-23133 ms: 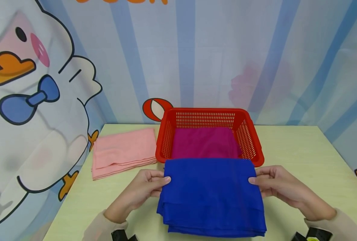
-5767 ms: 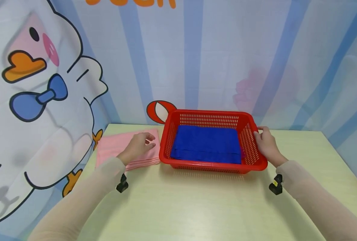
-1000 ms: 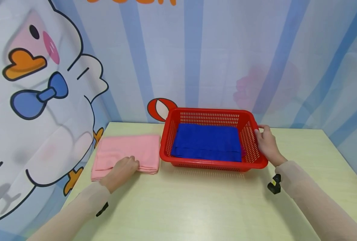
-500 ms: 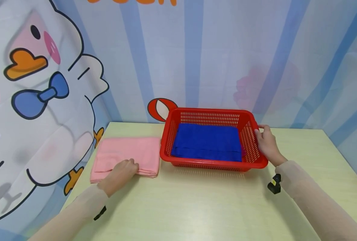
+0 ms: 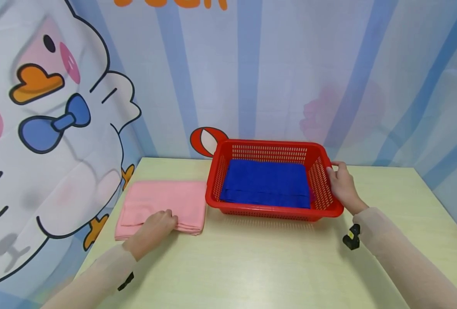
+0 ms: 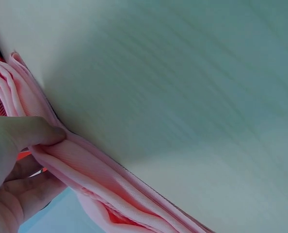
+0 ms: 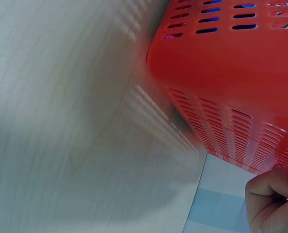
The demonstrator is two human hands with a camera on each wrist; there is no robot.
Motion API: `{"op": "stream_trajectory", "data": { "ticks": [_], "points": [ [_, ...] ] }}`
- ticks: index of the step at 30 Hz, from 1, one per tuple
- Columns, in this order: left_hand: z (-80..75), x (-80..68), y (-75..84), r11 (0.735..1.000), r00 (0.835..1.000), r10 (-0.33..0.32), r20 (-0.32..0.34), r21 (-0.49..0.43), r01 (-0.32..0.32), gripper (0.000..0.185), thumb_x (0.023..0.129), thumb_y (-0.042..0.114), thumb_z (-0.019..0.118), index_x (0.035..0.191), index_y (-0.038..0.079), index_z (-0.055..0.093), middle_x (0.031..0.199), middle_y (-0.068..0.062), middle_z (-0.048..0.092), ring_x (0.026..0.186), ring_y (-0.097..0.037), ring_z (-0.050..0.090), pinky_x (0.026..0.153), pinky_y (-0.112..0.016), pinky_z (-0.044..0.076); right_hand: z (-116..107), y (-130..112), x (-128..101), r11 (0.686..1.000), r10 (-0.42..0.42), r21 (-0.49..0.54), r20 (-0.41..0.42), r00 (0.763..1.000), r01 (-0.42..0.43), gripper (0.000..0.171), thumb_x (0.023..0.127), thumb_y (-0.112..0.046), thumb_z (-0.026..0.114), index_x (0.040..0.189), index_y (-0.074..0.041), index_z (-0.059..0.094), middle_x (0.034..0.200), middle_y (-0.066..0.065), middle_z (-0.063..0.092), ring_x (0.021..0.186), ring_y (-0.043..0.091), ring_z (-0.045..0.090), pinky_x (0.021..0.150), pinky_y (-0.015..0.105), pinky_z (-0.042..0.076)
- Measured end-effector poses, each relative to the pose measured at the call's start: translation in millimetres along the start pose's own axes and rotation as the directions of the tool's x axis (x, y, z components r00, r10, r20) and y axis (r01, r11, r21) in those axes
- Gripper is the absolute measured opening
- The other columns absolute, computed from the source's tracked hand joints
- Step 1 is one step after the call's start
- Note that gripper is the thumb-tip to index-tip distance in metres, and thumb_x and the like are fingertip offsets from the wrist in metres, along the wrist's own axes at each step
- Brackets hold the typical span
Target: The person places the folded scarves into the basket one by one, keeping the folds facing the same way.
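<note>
Left hand (image 5: 155,225), grip clamped on the near edge of the pink cloth (image 5: 163,204): thumb on top, fingers beneath its stacked layers. The cloth is pale pink, folded to a rectangle, flat on the bench (image 5: 251,266) at 9 o'clock of the red basket (image 5: 275,212). Right hand (image 5: 342,186), grip curled on the basket's 3 o'clock rim; a folded blue cloth (image 5: 267,182) lies inside.

No text can be read anywhere. Orange letter bottoms (image 5: 163,3) show at the top edge of the backdrop (image 5: 275,68), cropped off by the frame and illegible.
</note>
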State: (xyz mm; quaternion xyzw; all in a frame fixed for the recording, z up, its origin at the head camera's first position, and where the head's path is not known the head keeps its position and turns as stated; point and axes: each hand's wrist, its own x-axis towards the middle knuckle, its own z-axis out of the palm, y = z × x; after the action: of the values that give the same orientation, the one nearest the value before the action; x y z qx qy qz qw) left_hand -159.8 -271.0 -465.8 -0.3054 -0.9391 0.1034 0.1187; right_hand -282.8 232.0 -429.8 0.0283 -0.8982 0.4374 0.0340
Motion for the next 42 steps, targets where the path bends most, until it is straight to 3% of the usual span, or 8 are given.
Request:
{"op": "stream_trajectory", "data": {
  "ticks": [42],
  "points": [
    [-10.6, -30.6, 28.7, 0.999, 0.999, 0.003, -0.044, -0.054, -0.005, 0.022, 0.071, -0.012, 0.081, 0.081, -0.004, 0.064, 0.069, -0.012, 0.051, 0.056, -0.02, 0.052, 0.047, -0.027, 0.05, 0.2, -0.4, 0.5, 1.0, 0.006, 0.001, -0.006, 1.0, -0.006, 0.052, 0.111, -0.026, 0.029, 0.147, 0.011, 0.023, 0.11, 0.034, 0.056, 0.088, 0.041, 0.066, 0.068, 0.042, 0.06]
  ]
}}
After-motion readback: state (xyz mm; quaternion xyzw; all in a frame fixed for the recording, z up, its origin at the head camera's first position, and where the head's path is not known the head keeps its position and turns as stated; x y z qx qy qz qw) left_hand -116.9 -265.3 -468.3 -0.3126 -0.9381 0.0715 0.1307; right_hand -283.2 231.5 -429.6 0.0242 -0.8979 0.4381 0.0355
